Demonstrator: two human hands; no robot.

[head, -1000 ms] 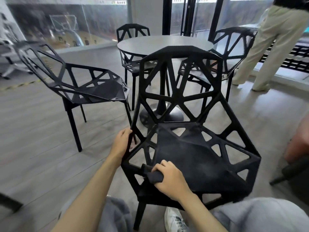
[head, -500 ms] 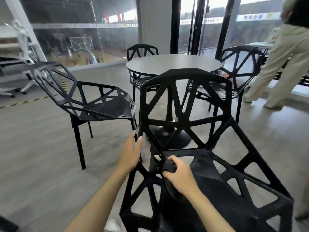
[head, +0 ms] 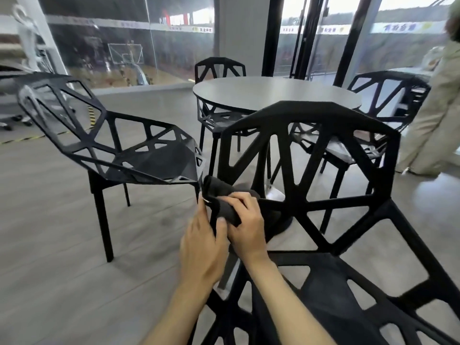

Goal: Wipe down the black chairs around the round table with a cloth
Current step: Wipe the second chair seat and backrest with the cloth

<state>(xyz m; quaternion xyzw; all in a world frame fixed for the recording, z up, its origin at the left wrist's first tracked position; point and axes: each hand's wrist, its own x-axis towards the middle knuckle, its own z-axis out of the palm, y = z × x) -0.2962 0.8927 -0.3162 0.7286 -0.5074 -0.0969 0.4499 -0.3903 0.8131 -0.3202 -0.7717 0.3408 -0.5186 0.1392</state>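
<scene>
Filling the lower right of the view, the near chair (head: 308, 155) is seen from behind, its lattice back upright and its seat running toward the camera. Beyond it the round table (head: 273, 92) is set on a dark pedestal. 3 more black chairs are ranged about the table: the left chair (head: 119, 150), turned side-on and well apart from the table; the far chair (head: 220, 68), tucked against the far rim; the right chair (head: 388, 95), half hidden behind the near chair's back. At the right edge a person in beige (head: 433, 115) is partly seen.

The cloth (head: 224, 199), dark and bunched into a roll, is held against the left edge of the near chair's back, low down. It is gripped by the right hand (head: 245, 227), fingers curled over it. The left hand (head: 201, 250) is closed around the same strut just below, thumb touching the cloth.
</scene>
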